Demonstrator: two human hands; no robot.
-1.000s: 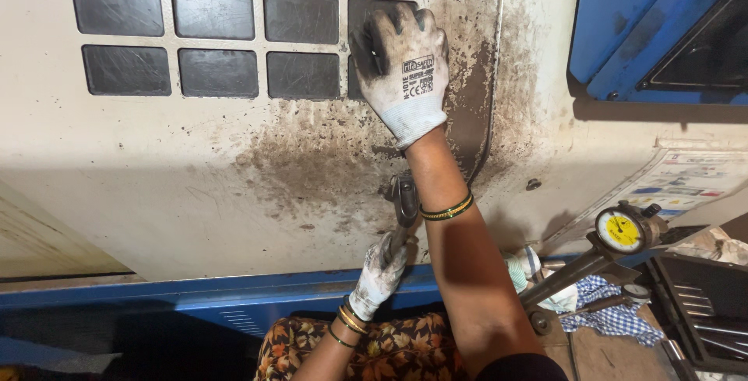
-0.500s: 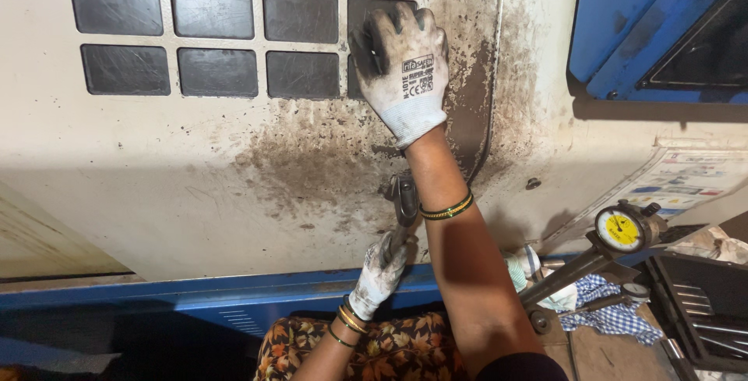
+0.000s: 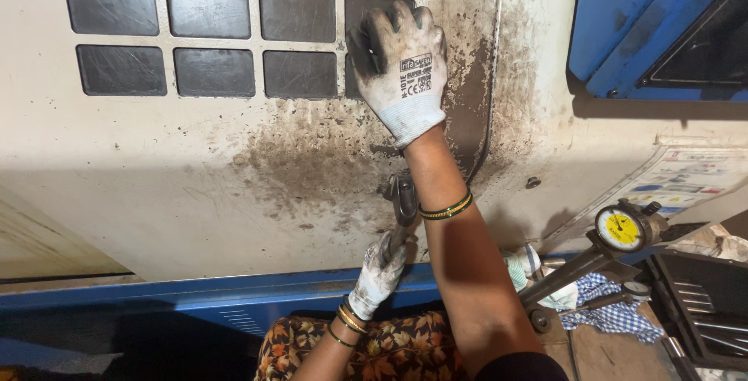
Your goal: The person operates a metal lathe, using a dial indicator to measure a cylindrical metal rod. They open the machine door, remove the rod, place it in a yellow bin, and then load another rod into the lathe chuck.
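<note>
Presently, left hand [image 3: 379, 270] fingers are gripping a metal handle [image 3: 403, 200]; right hand [image 3: 402, 67] is pressing flat, fingers spread, on the stained machine panel [image 3: 195, 171]

Your right hand [image 3: 401, 65] wears a white glove with blackened fingertips; your left hand [image 3: 379, 272] wears a white glove smeared grey. The machine panel [image 3: 156, 171] is cream, stained dark brown, with a grid of dark grey squares [image 3: 214, 73]. Its lower rail [image 3: 195, 295] is blue. The dial gauge [image 3: 619, 227] has a yellow face. The cloth [image 3: 608, 311] is blue-and-white checked. Your garment [image 3: 389, 350] is dark with an orange floral print.
</note>
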